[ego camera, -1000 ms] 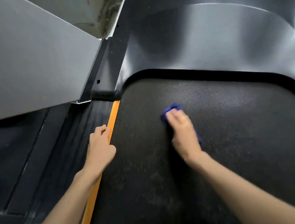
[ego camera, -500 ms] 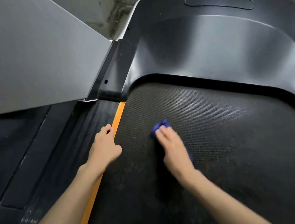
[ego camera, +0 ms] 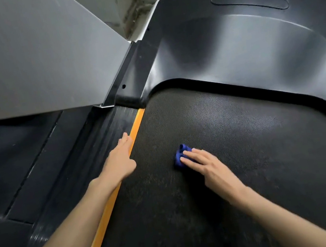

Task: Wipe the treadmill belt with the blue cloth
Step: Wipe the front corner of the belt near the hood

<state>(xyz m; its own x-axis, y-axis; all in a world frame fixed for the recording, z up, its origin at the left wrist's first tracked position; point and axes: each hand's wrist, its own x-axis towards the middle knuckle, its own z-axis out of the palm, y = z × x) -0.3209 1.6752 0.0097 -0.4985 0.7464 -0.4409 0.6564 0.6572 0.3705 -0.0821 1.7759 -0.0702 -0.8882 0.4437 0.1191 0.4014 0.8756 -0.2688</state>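
**Head view.** The right hand [ego camera: 206, 165] lies flat on the blue cloth [ego camera: 180, 156], fingers straight and close together, pressing it onto the treadmill belt [ego camera: 260, 149] left of the belt's middle; the flat palm is judged to spread pressure over the bunched fabric. The left hand [ego camera: 121, 161], fingers extended and gripping nothing, rests along the orange strip [ego camera: 101, 223] at the belt's left edge, just beside the ribbed side rail [ego camera: 88, 149]; it likely braces the leaning body. The motor cover [ego camera: 253, 46] curves round the belt's far end, well apart from the cloth. Most of the cloth is hidden under the right fingers, with only a folded edge showing beyond the fingertips; pale speckling, possibly dust, marks the belt near the cloth, its extent blurred; both forearms are cut off by the lower frame; a grey panel [ego camera: 26, 56] blocks the upper left.
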